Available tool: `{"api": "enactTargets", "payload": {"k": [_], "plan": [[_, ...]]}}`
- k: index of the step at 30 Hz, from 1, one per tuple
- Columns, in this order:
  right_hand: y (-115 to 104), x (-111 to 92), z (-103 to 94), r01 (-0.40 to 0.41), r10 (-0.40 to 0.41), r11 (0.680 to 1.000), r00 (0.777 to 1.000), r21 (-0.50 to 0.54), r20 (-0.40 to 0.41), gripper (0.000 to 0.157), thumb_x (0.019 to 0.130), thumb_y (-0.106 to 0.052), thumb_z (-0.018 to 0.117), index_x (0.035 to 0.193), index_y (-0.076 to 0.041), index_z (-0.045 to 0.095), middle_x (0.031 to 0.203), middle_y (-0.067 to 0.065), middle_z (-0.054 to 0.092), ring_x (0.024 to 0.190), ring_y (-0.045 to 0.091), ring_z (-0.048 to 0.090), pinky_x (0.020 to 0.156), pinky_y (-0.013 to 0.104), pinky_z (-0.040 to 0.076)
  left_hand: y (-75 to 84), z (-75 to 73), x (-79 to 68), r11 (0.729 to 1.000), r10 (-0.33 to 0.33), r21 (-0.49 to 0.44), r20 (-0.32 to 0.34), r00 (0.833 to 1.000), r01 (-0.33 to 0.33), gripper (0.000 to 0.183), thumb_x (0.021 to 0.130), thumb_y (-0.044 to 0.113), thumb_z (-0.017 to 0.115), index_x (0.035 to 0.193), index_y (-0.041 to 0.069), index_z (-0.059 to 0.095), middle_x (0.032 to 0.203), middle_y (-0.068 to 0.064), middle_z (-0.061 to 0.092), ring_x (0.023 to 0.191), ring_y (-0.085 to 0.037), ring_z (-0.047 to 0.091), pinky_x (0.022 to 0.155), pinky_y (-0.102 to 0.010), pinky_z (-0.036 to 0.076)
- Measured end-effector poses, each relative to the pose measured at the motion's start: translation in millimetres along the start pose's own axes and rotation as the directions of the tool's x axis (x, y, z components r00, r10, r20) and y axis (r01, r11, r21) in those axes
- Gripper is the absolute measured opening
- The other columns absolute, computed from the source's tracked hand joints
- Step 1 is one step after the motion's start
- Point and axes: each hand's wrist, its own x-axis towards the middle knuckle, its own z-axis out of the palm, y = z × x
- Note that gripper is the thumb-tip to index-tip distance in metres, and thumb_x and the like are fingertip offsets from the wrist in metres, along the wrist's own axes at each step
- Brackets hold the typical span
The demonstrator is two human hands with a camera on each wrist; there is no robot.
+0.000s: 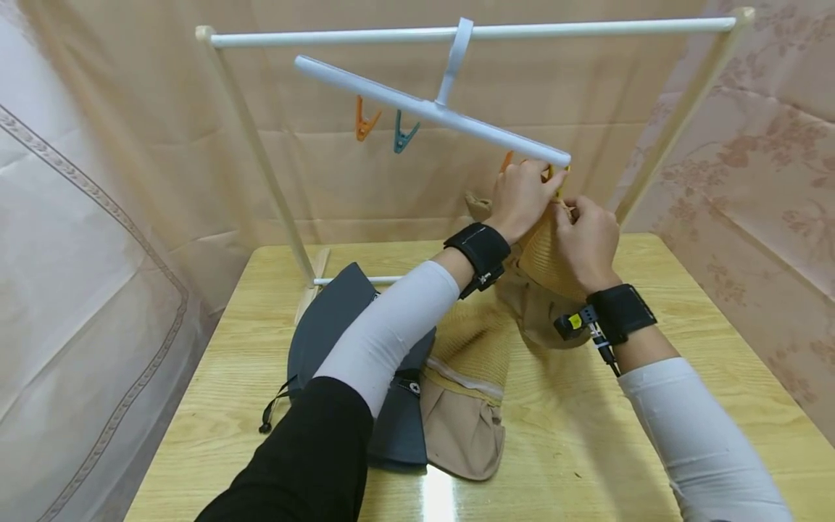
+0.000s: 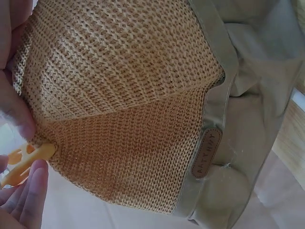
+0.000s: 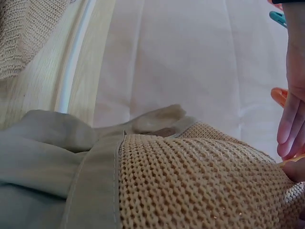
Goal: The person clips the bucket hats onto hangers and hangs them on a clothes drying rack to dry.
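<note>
A tan knitted sun hat (image 1: 544, 254) with a beige cloth brim hangs below the low right end of a white hanger (image 1: 430, 110). My left hand (image 1: 522, 196) pinches a yellow clothespin (image 2: 28, 160) whose tip meets the edge of the knitted crown. Just to its right, my right hand (image 1: 590, 235) pinches the top of the crown between thumb and fingers. A brown label (image 2: 207, 152) shows on the hat's band in the left wrist view. In the right wrist view, the knit (image 3: 200, 176) leads up to both hands' fingertips.
The hanger hooks over a white rod (image 1: 587, 29) and tilts down rightward. Orange (image 1: 365, 119) and teal (image 1: 404, 133) clothespins hang from its left half; another orange clothespin (image 3: 279, 97) is beside my left hand. A dark hat (image 1: 326, 326) and another tan hat (image 1: 472, 348) lie on the wooden table (image 1: 215, 406).
</note>
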Motion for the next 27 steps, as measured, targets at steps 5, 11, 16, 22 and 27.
{"api": "enactTargets", "payload": {"k": [5,11,16,22,27], "plan": [[2,-1,2.2,-0.023,0.023,1.000,1.000,-0.001,0.000,0.030,0.097,-0.018,0.059,0.110,0.007,0.069,0.083,0.027,0.069,0.072,0.039,0.061,0.063,0.038,0.035,-2.9,0.6,-1.0,1.000,0.008,-0.012,0.011,1.000,-0.007,0.028,0.099,0.039,0.055,0.090,0.017,0.069,0.084,0.005,0.071,0.068,-0.007,0.060,0.062,-0.020,0.040],[1,-4,7.0,-0.043,0.044,0.999,0.999,0.034,-0.023,0.027,0.094,-0.014,0.063,0.112,0.006,0.067,0.097,0.027,0.068,0.090,0.042,0.062,0.077,0.051,0.044,-7.7,1.3,-3.8,1.000,0.018,-0.006,0.005,1.000,-0.018,0.025,0.098,0.038,0.056,0.100,0.017,0.071,0.095,0.005,0.074,0.080,-0.009,0.067,0.069,-0.024,0.047],[-1,-9,10.3,0.003,0.001,0.998,0.997,0.063,-0.072,0.027,0.089,-0.008,0.067,0.110,0.008,0.067,0.101,0.028,0.058,0.096,0.045,0.050,0.084,0.052,0.039,-11.2,1.3,-7.0,1.000,0.027,-0.008,0.017,0.999,-0.026,0.027,0.098,0.039,0.057,0.103,0.017,0.072,0.095,0.004,0.075,0.073,-0.009,0.063,0.064,-0.023,0.043],[-1,-11,12.7,0.008,-0.002,0.998,0.996,0.067,-0.092,0.026,0.088,-0.007,0.068,0.109,0.009,0.067,0.096,0.027,0.053,0.089,0.043,0.050,0.077,0.050,0.039,-14.2,-0.3,-8.7,0.999,0.041,-0.017,0.040,0.998,-0.040,0.029,0.098,0.040,0.056,0.104,0.016,0.072,0.089,0.002,0.073,0.065,-0.009,0.056,0.060,-0.019,0.036],[4,-12,17.4,0.022,-0.016,0.997,0.996,0.068,-0.088,0.022,0.088,-0.001,0.062,0.107,0.010,0.067,0.089,0.027,0.056,0.084,0.042,0.053,0.075,0.051,0.040,-19.3,-1.1,-11.4,0.999,0.031,-0.023,0.063,0.998,-0.029,0.032,0.098,0.040,0.056,0.116,0.017,0.071,0.098,0.001,0.075,0.080,-0.011,0.066,0.073,-0.023,0.047]]}}
